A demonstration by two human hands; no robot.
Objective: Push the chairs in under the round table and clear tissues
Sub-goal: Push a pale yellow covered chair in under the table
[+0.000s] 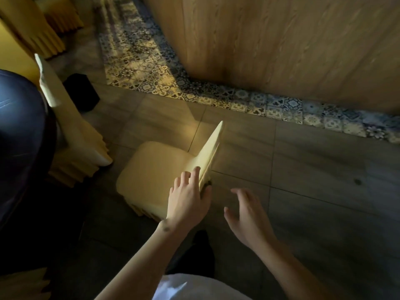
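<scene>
Left hand [190, 198] on chair [164, 169] back
Fingers and thumb grip the backrest edge; right hand [249, 217] hovers beside it, fingers spread, holding nothing.

cream-covered chair [151, 169] stands upright on the floor, seat facing left toward the dark round table [19, 135], apart from its edge and not tucked under. a second cream-covered chair [71, 126] stands just beside the table edge, backrest upright.
</scene>
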